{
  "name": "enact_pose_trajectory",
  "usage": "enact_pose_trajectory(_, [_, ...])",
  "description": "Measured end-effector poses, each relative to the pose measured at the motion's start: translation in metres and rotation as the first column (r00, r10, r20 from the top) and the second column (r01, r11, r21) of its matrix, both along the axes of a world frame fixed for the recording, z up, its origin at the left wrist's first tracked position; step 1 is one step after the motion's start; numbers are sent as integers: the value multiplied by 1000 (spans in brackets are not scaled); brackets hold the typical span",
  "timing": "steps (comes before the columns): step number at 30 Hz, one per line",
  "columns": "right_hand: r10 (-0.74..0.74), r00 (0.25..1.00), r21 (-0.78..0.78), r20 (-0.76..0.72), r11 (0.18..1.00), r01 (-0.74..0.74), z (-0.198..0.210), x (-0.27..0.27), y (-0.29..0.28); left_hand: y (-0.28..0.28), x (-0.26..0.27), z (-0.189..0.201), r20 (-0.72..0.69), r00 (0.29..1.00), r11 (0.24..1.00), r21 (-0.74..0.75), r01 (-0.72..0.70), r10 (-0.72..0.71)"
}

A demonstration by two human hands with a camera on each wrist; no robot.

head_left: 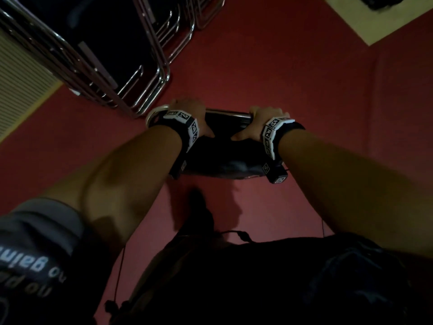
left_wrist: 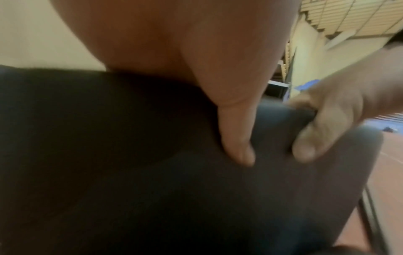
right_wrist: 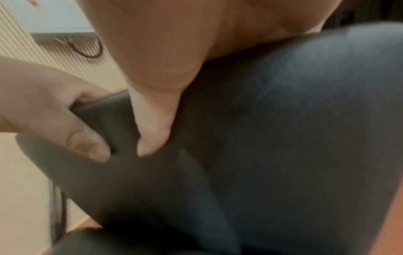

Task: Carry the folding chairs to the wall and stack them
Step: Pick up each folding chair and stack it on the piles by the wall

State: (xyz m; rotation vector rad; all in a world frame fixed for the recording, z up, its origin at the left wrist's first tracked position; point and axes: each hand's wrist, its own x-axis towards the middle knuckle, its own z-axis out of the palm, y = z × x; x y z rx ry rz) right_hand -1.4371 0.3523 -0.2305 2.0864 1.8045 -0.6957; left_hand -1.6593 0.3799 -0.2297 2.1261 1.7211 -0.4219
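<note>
Nearest to me, my left hand (head_left: 187, 114) and my right hand (head_left: 264, 118) each clamp the top edge of one folding chair (head_left: 225, 146), held in front of my body above the red floor (head_left: 293, 73). In both wrist views the thumbs press flat into the chair's dark padded back (left_wrist: 152, 172), which dents slightly under them, while the other fingers curl over the far side of the top edge. I judge the padding soft and somewhat smooth, so the secure hold is the stiff top edge beneath it rather than the cushion itself. The chair's metal tube frame (left_wrist: 375, 215) looks rigid; with both arms committed, I judge the load moderately heavy and awkward rather than fragile. Whether its feet touch the floor cannot be told. Farther off, to my upper left, the stacked chairs (head_left: 112, 55) lean as a row of chrome frames beside the ribbed wall (head_left: 21, 90), near but apart from the carried chair.
</note>
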Motion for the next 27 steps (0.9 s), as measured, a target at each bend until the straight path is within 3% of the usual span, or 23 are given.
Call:
enact_pose_trajectory(3, [-17, 999, 30, 33, 999, 16, -3, 6, 40, 41, 7, -11, 30, 999, 993, 114, 23, -26])
enact_pose_trajectory(14, [-75, 994, -119, 77, 989, 84, -7, 5, 199, 192, 11, -27, 59, 997, 999, 23, 42, -43])
enact_pose_trajectory(27, [261, 965, -96, 7, 961, -259, -33, -60, 347, 287, -59, -31, -68, 978, 973, -110, -205, 198])
